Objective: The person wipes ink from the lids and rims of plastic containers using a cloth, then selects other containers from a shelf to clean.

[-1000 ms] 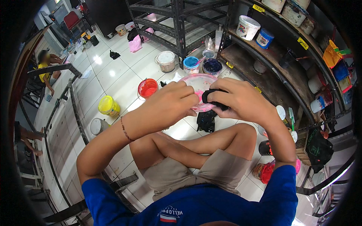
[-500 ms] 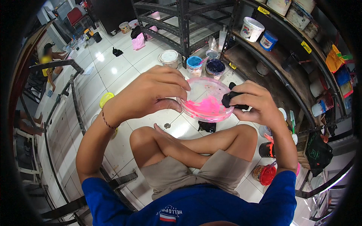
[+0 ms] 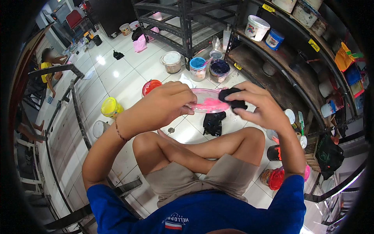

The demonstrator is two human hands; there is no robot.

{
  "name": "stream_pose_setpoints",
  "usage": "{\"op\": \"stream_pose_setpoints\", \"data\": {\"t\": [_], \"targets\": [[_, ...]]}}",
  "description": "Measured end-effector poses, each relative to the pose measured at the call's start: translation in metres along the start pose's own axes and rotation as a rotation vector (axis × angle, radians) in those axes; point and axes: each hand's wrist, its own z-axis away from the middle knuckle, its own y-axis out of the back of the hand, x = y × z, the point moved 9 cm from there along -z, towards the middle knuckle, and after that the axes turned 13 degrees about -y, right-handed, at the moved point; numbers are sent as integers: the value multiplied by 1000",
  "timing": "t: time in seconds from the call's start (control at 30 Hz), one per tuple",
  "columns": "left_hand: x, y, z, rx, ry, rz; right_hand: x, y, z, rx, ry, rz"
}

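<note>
In front of my crossed legs, a clear round plastic lid (image 3: pixel 203 96) smeared with bright pink paint is held up above the floor, tilted so that it looks narrow. My left hand (image 3: pixel 161 102) pinches its left edge between thumb and fingers. My right hand (image 3: pixel 259 104) grips a bunched black cloth (image 3: pixel 235 100), which touches the lid's right rim. The fingertips behind the cloth are partly hidden. Below the lid, a crumpled black plastic piece (image 3: pixel 214 124) lies on the tiles.
Several paint tubs stand around: a yellow one (image 3: pixel 112 107), a red one (image 3: pixel 150 88), a white one (image 3: pixel 171 62), a blue one (image 3: pixel 198 69) and a dark one (image 3: pixel 219 71). A metal shelf (image 3: pixel 253 70) holds more tubs at right. Another person (image 3: pixel 48 70) sits far left.
The lid has risen and tipped from showing its broad face to nearly edge-on. The black cloth has moved slightly left and up along its rim. The red tub has come into view.
</note>
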Motion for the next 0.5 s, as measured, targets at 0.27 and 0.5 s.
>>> {"op": "stream_pose_setpoints", "data": {"t": [0.27, 0.5], "targets": [[-59, 6, 15, 203, 162, -167, 4, -17, -11, 91, -43, -84], [-217, 28, 192, 825, 746, 575, 158, -51, 8, 207, -396, -351]]}}
